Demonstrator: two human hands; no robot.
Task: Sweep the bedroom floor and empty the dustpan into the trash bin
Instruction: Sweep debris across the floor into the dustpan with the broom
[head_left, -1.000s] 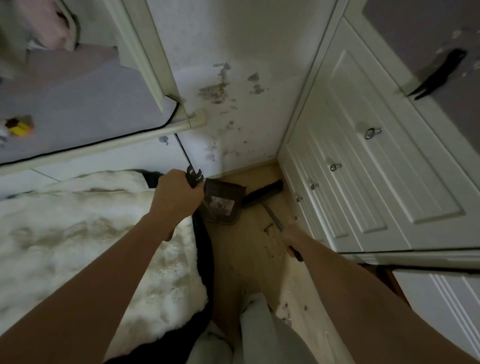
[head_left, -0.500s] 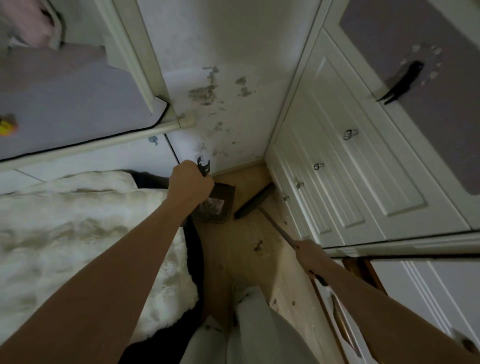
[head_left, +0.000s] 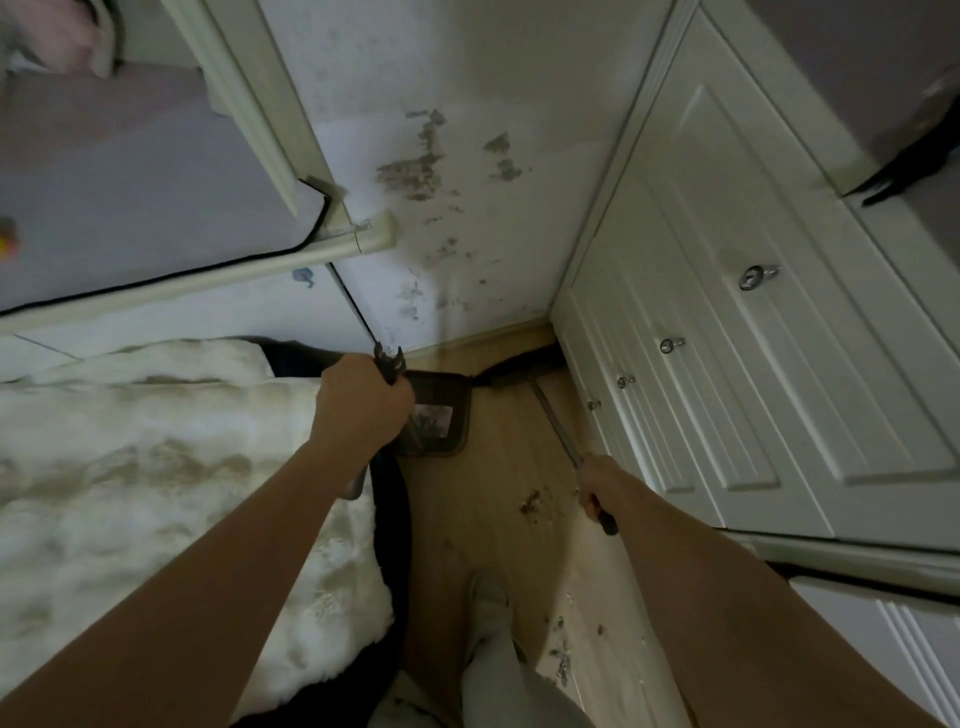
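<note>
Underfoot, debris-flecked wood floor (head_left: 498, 499) between bed (head_left: 156, 467) and cabinets (head_left: 727, 389); left hand (head_left: 363, 405) gripping dustpan (head_left: 436, 421), right hand (head_left: 597, 488) gripping broom (head_left: 556, 426).

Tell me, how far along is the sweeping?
Midway, it seems. Done: little shows beyond some debris in the dustpan. In hand: the left hand grips the dustpan's handle, and the right hand holds the broom, its head pushed into the corner by the cabinet. Left: dirt clumps lie on the floor near the person's feet, and no trash bin is visible.
</note>
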